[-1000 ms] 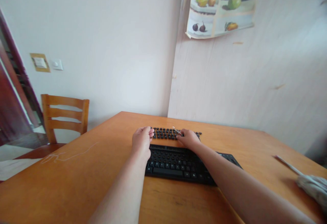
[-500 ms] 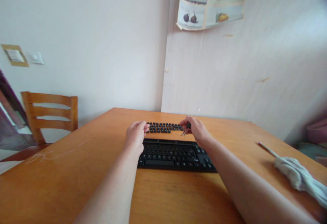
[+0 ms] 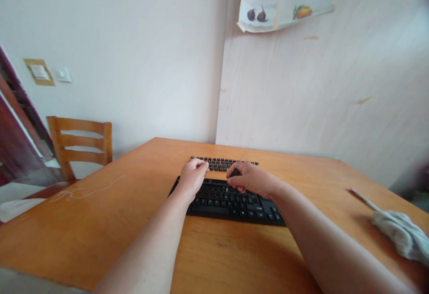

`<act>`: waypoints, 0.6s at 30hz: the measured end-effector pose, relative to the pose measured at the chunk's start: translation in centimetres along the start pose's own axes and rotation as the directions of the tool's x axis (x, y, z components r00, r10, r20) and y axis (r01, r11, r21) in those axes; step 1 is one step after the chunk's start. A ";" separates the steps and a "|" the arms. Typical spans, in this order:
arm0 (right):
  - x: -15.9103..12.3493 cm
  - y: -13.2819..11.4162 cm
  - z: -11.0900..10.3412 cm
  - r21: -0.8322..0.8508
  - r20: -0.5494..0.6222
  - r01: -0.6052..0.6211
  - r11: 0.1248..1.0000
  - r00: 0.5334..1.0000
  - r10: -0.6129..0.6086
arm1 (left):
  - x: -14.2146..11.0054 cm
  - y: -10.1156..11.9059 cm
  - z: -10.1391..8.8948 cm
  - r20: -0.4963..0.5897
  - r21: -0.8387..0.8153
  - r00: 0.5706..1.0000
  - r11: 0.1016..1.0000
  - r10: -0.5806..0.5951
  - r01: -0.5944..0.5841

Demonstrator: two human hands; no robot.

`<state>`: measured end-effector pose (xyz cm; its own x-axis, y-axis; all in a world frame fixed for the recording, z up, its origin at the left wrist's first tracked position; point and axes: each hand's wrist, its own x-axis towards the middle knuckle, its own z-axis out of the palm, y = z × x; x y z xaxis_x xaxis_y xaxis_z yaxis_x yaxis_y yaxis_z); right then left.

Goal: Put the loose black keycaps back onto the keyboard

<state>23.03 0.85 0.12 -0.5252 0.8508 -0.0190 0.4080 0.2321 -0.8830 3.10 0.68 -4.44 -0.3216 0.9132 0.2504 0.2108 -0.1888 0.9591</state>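
Observation:
A black keyboard [image 3: 217, 211] lies on the wooden table, many of its keycaps off in the upper rows. Behind it, loose black keycaps [image 3: 219, 161] are set out in rows. My left hand [image 3: 195, 172] is closed in a pinch above the keyboard's far left part, beside the loose keycaps; whatever its fingertips hold is hidden. In my right hand [image 3: 246, 178], closed over the keyboard's far middle, is a keycap puller [image 3: 236, 172] with a black handle. Its thin wire end points down at the keys.
A pale cloth [image 3: 400, 231] with a thin stick [image 3: 365, 199] lies on the table [image 3: 214, 254] at the right. Thin white string [image 3: 90, 194] lies at the left. A wooden chair [image 3: 82, 142] stands beyond the left edge, and a wall [image 3: 161, 61] rises behind.
My right hand has moved left and nearer, from the loose keycaps to over the keyboard, still holding the puller. My left hand stays pinched. The view has shifted slightly.

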 end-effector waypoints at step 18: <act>-0.1 0.6 0.2 -0.143 0.176 -0.001 0.990 0.984 0.027 | -0.5 -0.4 0.6 0.189 0.261 0.973 0.949 0.130 -0.177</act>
<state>23.16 0.81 -0.49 -0.6376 0.7602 -0.1249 0.5114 0.2964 -0.8066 3.70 0.54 -5.02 -0.1114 0.9325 0.3436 0.4983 -0.2467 0.8312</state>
